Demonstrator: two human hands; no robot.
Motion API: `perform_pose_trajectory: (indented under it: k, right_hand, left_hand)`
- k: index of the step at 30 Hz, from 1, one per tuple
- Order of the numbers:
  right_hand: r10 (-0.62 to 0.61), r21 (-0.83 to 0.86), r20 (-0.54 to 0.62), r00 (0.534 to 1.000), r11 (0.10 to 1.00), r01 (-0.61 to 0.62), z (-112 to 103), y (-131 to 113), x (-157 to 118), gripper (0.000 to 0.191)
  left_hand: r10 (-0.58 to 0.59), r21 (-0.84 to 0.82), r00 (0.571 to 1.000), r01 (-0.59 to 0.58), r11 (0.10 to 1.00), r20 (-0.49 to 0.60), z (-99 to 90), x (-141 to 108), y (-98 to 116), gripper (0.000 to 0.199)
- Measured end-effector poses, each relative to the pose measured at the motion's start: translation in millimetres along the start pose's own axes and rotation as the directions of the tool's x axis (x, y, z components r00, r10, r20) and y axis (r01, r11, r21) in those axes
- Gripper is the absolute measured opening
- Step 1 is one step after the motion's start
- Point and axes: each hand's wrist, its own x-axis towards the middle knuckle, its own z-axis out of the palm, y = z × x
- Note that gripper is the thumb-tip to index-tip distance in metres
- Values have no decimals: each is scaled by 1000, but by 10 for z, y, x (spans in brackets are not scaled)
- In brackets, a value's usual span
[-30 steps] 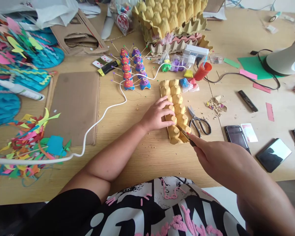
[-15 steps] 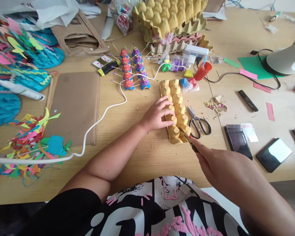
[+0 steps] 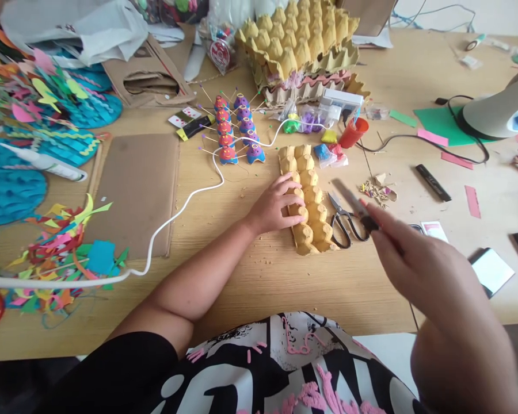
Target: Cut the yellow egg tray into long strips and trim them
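Note:
A yellow egg-carton piece [image 3: 314, 213] with two rows of cups lies upright-side on the table in front of me. My left hand [image 3: 277, 204] rests on its left edge, fingers spread over the cups. To the right, my right hand [image 3: 408, 247] is closed around the dark handle of a knife [image 3: 349, 198], whose blade is blurred and points up and left, apart from the carton. Black-handled scissors [image 3: 347, 221] lie between the carton and my right hand, partly near the knife.
Painted red and purple cup figures [image 3: 227, 135] stand behind a white cable [image 3: 190, 198]. Stacked egg trays [image 3: 300, 46], clay bags, a red cup [image 3: 354, 132] and scraps [image 3: 382, 187] are farther back. Cardboard [image 3: 133, 190] and paper strips [image 3: 64, 247] lie left.
My right hand has lifted the knife off the carton's near right cups and moved it right and away. My left hand stays on the carton. The view has shifted slightly.

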Motion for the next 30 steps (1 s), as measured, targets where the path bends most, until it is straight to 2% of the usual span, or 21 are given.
perform_pose_trajectory:
  k: [1, 3, 6, 9, 16, 23, 27, 30]
  right_hand:
    - [64, 21, -49, 997, 998, -63, 40, 6, 156, 57]
    - [124, 90, -81, 989, 989, -116, 173, 0, 492, 57]
    - [118, 188, -65, 991, 977, -104, 423, -37, 933, 52]
    - [125, 210, -39, 991, 971, -114, 598, -100, 1184, 46]
    - [120, 251, -40, 992, 962, -106, 813, -166, 1290, 46]
    - [57, 275, -23, 998, 960, -48, 1042, -238, 1282, 58]
    - [133, 350, -130, 983, 933, -80, 980, -99, 1304, 57]
    - [252, 380, -268, 930, 915, -138, 930, 142, 1355, 53]
  left_hand:
    - [-2, -7, 1000, 2, 1000, -6, -3, 0, 1, 20]
    - [7, -22, 1000, -7, 1000, -14, -13, -1, -1, 23]
    - [18, -20, 1000, -18, 1000, -16, -29, -6, -4, 24]
    - [22, -10, 1000, -22, 1000, -18, -36, -11, 2, 21]
    - [30, -4, 998, -30, 1000, -49, -22, -7, 26, 20]
    - [-4, 2, 1000, 4, 1000, -28, -31, -13, 35, 19]
    - [-6, 1, 1000, 6, 1000, -30, -26, -20, 36, 20]
    - [-5, 1, 999, 5, 1000, -31, -24, -18, 41, 20]
